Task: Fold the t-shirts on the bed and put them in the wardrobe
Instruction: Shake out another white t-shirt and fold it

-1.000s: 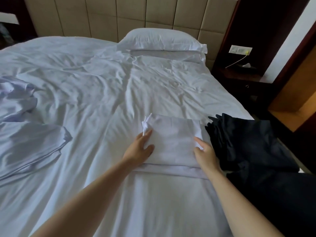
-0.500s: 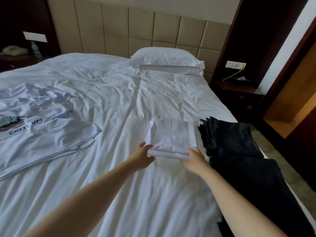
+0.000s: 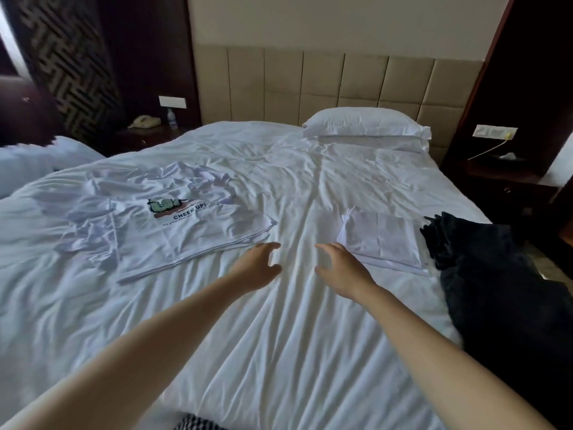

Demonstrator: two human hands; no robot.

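reaching over the bed (image 3: 279,352), the left hand (image 3: 257,270) and right hand (image 3: 344,270) are loose, holding nothing. a folded shirt (image 3: 383,240) lies beside the right hand; a printed shirt (image 3: 186,231) lies unfolded, left.

T-shirt print (image 3: 183,209): small line under the slogan is unreadable.
Black cloth (image 3: 502,290): cut off at the right edge.
Checked cloth (image 3: 198,423): cut off by the bottom edge.
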